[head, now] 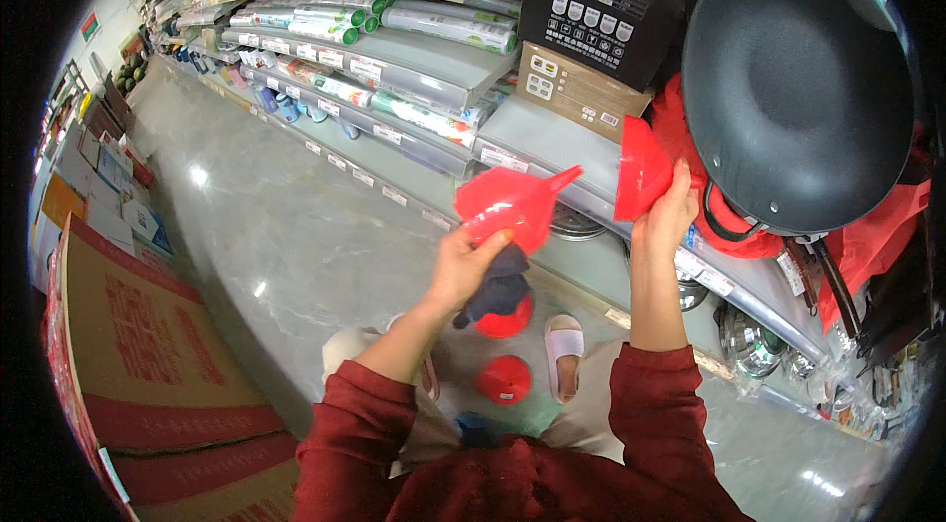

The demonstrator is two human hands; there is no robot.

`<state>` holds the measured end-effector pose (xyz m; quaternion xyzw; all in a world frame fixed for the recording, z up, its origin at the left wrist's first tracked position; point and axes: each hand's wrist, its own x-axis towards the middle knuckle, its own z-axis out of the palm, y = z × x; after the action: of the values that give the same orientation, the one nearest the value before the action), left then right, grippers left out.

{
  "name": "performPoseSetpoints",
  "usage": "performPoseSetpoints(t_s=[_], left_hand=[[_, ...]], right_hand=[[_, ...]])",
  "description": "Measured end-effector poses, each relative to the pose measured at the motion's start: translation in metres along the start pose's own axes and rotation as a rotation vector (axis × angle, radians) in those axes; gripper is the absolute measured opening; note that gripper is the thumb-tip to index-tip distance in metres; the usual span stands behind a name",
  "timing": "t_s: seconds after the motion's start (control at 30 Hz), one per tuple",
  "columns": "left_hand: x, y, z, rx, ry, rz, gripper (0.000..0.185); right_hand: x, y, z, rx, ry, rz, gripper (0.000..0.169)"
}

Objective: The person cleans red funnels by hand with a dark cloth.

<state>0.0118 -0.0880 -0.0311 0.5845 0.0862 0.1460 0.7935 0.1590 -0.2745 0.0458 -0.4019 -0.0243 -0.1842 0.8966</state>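
My left hand (469,263) grips a red plastic funnel (510,208) by its rim side, its spout pointing up to the right, together with a dark cloth (499,285) that hangs below. My right hand (669,208) holds another red plastic piece (639,171), which looks like a funnel or bowl, upright at the shelf edge beside a black wok (794,86). Between my feet, a round red plastic item (505,379) lies on the floor, and a second red one (510,319) is partly hidden behind the cloth.
Shelves (443,63) with rolled goods run ahead to the left. A black box (591,19) rests on a brown box (569,89) beside the wok. Metal lids (750,341) lie on the lower shelf at right. A large cardboard carton (162,344) stands at left.
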Motion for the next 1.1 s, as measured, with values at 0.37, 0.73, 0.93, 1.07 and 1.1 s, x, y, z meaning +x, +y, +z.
performPoseSetpoints(t_s=[0.37, 0.73, 0.93, 1.07, 1.1], left_hand=[[0.007, 0.01, -0.028, 0.164, 0.076, 0.148, 0.022], [0.008, 0.041, -0.043, 0.623, -0.059, 0.187, 0.025], [0.005, 0.038, -0.061, 0.666, -0.126, 0.058, 0.025], [0.002, 0.042, -0.07, 0.68, -0.192, 0.105, 0.027], [0.0, 0.042, -0.072, 0.707, -0.195, 0.099, 0.028]], right_hand=[[0.007, 0.028, -0.01, -0.171, -0.165, 0.272, 0.014], [-0.017, 0.043, -0.017, -0.529, -0.783, 0.733, 0.035], [-0.04, 0.058, -0.018, -0.225, -0.666, 1.007, 0.035], [-0.047, 0.041, -0.01, -0.254, -0.608, 1.014, 0.032], [-0.047, 0.043, -0.013, -0.299, -0.636, 0.971, 0.031]])
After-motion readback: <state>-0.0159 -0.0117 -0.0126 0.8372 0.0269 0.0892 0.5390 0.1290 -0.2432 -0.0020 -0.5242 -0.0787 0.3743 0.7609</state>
